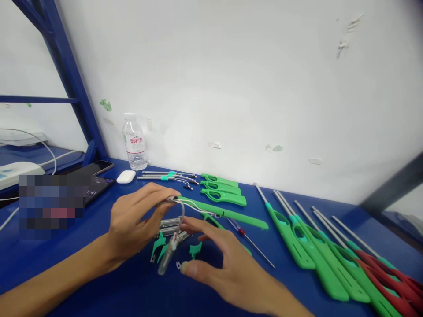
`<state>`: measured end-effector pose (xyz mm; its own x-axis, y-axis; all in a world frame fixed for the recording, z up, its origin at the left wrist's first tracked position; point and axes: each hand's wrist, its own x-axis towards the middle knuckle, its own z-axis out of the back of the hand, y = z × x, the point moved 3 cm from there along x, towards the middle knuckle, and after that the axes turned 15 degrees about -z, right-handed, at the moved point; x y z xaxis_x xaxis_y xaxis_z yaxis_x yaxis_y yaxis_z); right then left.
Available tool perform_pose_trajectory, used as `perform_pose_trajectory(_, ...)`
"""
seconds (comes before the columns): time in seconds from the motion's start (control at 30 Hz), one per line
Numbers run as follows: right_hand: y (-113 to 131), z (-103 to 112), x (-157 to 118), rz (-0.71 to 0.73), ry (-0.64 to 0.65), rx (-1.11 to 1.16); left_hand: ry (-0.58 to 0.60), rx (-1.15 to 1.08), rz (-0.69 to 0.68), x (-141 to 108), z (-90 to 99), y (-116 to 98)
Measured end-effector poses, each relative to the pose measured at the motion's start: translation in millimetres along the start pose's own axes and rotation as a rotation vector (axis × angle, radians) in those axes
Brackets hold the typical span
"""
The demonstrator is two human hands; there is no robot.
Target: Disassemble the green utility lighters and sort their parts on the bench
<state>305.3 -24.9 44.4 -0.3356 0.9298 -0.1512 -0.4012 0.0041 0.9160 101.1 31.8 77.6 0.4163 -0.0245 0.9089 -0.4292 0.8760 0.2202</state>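
Right hand [231, 264] spread pretty wide, just this side of the green casing [238, 215] the left hand [137, 220] pinches.

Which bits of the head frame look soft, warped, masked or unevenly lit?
Head view: clear tube between the left hand and right hand looks soft, possibly motion blur; head view: left blue post leans outward, probably partly wide-angle stretch; head view: pixelated patch masks part of the left side; head view: white wall bright, darker toward the upper-right corner.

Assembly workshop | screwdriver [243, 232] | lined-up lighters [325, 270] | wired green handle [244, 216]
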Motion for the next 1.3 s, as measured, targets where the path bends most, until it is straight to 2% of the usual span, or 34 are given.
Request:
perform_pose_trajectory(0.13, 6.2, 0.1, 1.9, 0.098, -0.021, 0.051, 0.009, -0.006, -0.033, 0.4, -1.3, 0.2)
perform_pose_trajectory(0.63, 7.2, 6.7, 4.6, 0.052, -0.051, 0.010, 0.096, 0.021, -0.020, -4.3, -4.6, 12.7)
perform_pose_trajectory(0.87, -0.4, 8.8, 7.3, 0.033, 0.011, 0.176, 0.103, 0.018, -0.025, -7.0, -7.5, 14.4)
perform_pose_trajectory(1.07, 0.2, 12.3, 6.4, 0.094, -0.035, 0.102, 0.115, 0.000, -0.007, -9.3, -10.7, 12.1)
perform_pose_trajectory(1.3, 4.6, 14.8, 1.0, 0.059, -0.120, -0.010, 0.130, -0.015, 0.018, -10.7, -11.7, 6.4)
